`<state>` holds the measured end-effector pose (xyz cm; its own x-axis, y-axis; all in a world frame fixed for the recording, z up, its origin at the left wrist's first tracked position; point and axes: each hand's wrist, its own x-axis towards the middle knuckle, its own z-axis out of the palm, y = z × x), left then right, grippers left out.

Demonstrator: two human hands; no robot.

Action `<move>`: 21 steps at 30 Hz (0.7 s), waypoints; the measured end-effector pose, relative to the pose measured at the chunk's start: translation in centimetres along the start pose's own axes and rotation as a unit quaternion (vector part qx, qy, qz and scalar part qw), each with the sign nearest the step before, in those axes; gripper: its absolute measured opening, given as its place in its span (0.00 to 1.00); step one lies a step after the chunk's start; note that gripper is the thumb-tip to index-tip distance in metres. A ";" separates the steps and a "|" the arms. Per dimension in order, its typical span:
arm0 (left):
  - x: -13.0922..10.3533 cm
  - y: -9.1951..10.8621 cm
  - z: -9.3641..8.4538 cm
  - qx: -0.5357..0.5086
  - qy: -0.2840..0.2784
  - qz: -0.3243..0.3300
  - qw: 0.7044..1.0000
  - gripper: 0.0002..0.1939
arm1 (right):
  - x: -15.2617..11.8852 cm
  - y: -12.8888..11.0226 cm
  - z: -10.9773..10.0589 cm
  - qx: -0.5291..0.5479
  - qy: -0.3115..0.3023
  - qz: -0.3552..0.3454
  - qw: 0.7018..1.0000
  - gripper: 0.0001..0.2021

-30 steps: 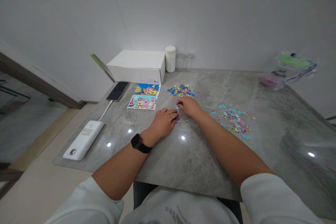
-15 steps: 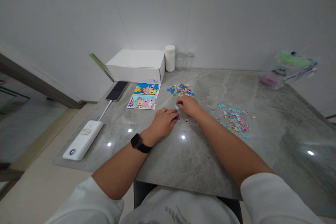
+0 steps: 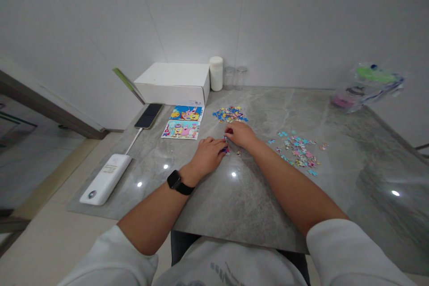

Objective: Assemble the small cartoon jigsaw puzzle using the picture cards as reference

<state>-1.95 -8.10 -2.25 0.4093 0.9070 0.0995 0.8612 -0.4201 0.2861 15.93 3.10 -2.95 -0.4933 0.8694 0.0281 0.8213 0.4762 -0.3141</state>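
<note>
My left hand (image 3: 210, 153) rests on the table with its fingers together, their tips on some small joined puzzle pieces (image 3: 227, 150). My right hand (image 3: 240, 134) is pinched closed on a small puzzle piece (image 3: 225, 137) at the upper edge of those pieces, mostly hidden by the fingers. One loose piece (image 3: 238, 153) lies just below my right hand. Behind the hands sits a pile of blue and yellow pieces (image 3: 230, 114). Pink and light-blue pieces (image 3: 301, 151) are scattered to the right of my right forearm. Two cartoon picture cards (image 3: 181, 129) lie left of the pile.
A white box (image 3: 172, 76), a white canister (image 3: 216, 74) and two glasses (image 3: 235, 77) stand by the wall. At the left are a phone (image 3: 149, 116) and a cabled white power bank (image 3: 106, 178). A plastic bag (image 3: 370, 87) sits at the back right of the grey table (image 3: 241, 214).
My right fingers have shifted very slightly, and the light-blue piece at their tips shows less than before. My left hand stays in place.
</note>
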 end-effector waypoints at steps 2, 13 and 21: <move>0.0 0.0 0.0 0.002 0.002 -0.002 1.000 0.17 | 0.0 0.1 0.0 -0.001 0.003 -0.002 1.000 0.08; 0.2 -0.3 0.1 0.004 0.015 0.004 1.000 0.15 | -0.4 -0.9 -0.8 -0.009 0.018 0.012 1.000 0.09; 0.3 -1.1 0.5 -0.014 0.047 0.020 0.999 0.13 | -1.8 0.9 -7.7 0.051 0.151 0.033 0.987 0.09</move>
<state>-2.65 -7.40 -3.01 0.4123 0.8886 0.2009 0.8349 -0.4568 0.3070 19.79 3.03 4.03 -0.3188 0.9052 0.2810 0.8083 0.4145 -0.4181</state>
